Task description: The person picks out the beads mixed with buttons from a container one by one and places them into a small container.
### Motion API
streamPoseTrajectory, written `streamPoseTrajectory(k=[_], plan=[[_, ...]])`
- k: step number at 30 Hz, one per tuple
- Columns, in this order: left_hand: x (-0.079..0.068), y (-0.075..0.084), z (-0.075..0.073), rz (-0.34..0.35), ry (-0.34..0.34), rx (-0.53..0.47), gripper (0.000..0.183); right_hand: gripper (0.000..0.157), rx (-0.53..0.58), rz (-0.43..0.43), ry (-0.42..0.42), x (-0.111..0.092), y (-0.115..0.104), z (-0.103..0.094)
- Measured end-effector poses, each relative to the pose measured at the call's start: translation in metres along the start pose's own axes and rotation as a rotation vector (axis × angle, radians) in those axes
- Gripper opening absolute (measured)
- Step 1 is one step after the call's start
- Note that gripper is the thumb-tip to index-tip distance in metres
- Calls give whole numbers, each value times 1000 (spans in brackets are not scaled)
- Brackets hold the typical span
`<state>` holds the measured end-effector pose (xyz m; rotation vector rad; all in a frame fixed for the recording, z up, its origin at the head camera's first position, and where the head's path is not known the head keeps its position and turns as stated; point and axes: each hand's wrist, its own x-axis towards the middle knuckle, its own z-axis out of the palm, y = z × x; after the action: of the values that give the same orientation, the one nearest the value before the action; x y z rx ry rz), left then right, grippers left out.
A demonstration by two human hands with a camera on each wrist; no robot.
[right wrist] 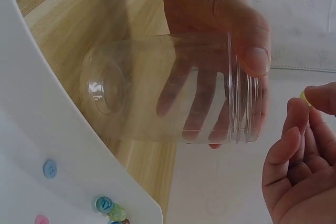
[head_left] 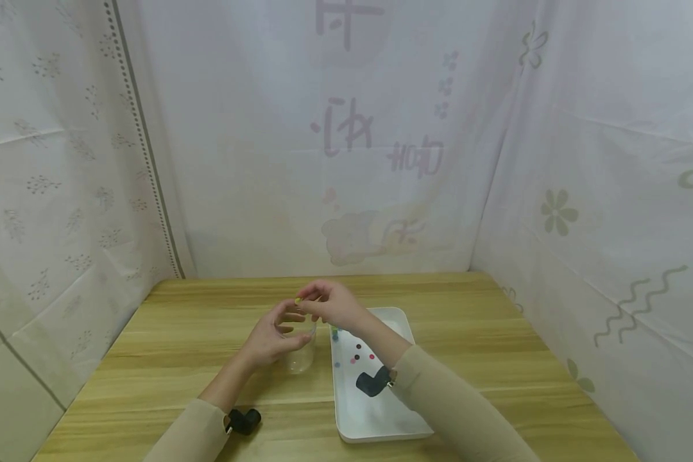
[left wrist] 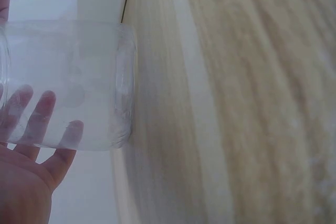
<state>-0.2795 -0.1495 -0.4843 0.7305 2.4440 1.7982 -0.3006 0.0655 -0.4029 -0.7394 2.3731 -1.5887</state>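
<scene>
My left hand grips a clear jar near its threaded, lidless mouth, with the fingers wrapped round the far side. The jar stands upright, its base at the tabletop in the left wrist view. Just above the mouth, my right hand pinches a small yellow button between thumb and index finger. Most of the button is hidden by the fingertips. To the right of the jar, a white tray holds several small buttons, among them a blue one and a pink one.
The wooden table carries the jar and tray. My right forearm reaches across the tray and covers part of it. Patterned white curtains hang behind the table and at both sides. A black wrist device sits on my left wrist.
</scene>
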Motion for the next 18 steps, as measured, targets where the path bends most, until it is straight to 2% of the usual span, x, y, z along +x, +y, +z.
streamPoseTrajectory(k=[18], plan=[[0,-1,0,-15,11,-1,73,21,-57,-8,8,2,8,5]])
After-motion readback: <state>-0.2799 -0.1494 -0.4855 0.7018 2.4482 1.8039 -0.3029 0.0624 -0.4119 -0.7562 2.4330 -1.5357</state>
